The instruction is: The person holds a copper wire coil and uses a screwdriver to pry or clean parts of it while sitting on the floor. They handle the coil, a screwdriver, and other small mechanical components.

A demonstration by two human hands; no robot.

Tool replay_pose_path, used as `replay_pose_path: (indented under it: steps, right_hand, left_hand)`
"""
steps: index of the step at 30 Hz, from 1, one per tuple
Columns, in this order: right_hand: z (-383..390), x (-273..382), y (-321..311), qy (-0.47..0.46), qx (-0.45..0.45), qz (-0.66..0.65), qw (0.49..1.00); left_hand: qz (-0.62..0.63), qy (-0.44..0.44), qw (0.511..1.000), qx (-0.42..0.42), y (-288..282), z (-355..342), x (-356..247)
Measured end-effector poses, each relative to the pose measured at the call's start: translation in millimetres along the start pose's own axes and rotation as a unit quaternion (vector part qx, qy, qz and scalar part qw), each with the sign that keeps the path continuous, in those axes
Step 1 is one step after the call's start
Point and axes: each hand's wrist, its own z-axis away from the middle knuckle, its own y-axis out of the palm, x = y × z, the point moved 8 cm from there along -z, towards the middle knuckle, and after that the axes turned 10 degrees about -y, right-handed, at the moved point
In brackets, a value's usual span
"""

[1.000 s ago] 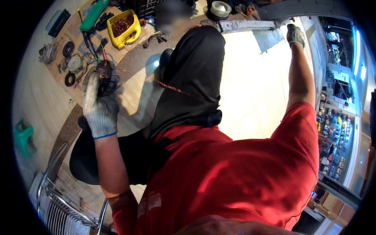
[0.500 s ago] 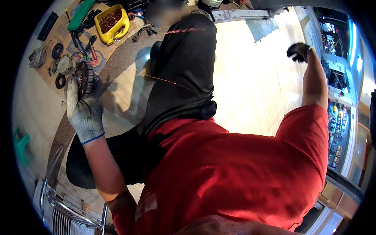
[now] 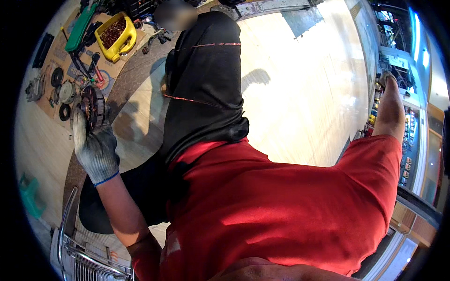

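Note:
My left hand [image 3: 96,150], in a grey-white glove, grips a round stator [image 3: 95,105] with copper windings, held upright above the cardboard at the left. My right hand [image 3: 388,80] is stretched far out to the right at the end of my bare forearm; it is small in the picture, and I cannot make out its fingers or what they hold. Thin copper wire strands [image 3: 215,44] cross my black-trousered leg [image 3: 201,70] in two places, near the knee and lower down.
Cardboard [image 3: 54,100] on the floor carries rings, housings, tools, a green case [image 3: 78,32] and a cut yellow jug [image 3: 112,30] of copper scraps. A green stool [image 3: 30,196], chrome metal frame [image 3: 70,220] and grey metal beam [image 3: 267,9] surround me. Stocked shelves [image 3: 405,159] line the right.
My right hand has swung outward to the right and lower in the picture. My left hand, with the stator, sits further left. A wire strand now crosses higher on my leg. The view has shifted.

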Motion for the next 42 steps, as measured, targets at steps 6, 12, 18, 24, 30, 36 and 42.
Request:
replay_pose_path:
  steps: [6,12,18,24,30,36,42]
  right_hand:
    - [-113.7,27.4,-19.6,-0.114,-0.184,0.001,0.976]
    - [21.0,319.5,-32.7,-0.339,0.103,-0.160,0.921]
    - [316.6,349.8,-203.2,-0.505,-0.424,-0.511,0.551]
    - [576.3,468.6,-209.1,-0.751,-0.449,-0.223,0.430]
    - [570.1,509.5,-222.8,-0.756,-0.368,-0.190,0.507]
    - [590.4,486.1,-219.8,-0.729,-0.470,-0.139,0.478]
    - [625.5,471.8,-169.5,-0.757,-0.511,-0.056,0.404]
  left_hand:
    - [0.082,-0.019,0.987,0.140,10.9,0.7,15.8]
    - [0.009,0.021,0.994,0.107,50.5,31.7,13.2]
    - [0.054,0.020,0.989,0.135,61.3,28.6,17.2]
    - [0.025,-0.005,0.993,0.119,49.8,19.2,26.0]
    - [0.029,-0.030,0.994,0.096,54.0,22.3,28.3]
    - [-0.074,0.021,0.995,0.058,48.5,26.2,17.4]
    - [-0.060,0.028,0.997,0.026,41.1,17.2,16.5]
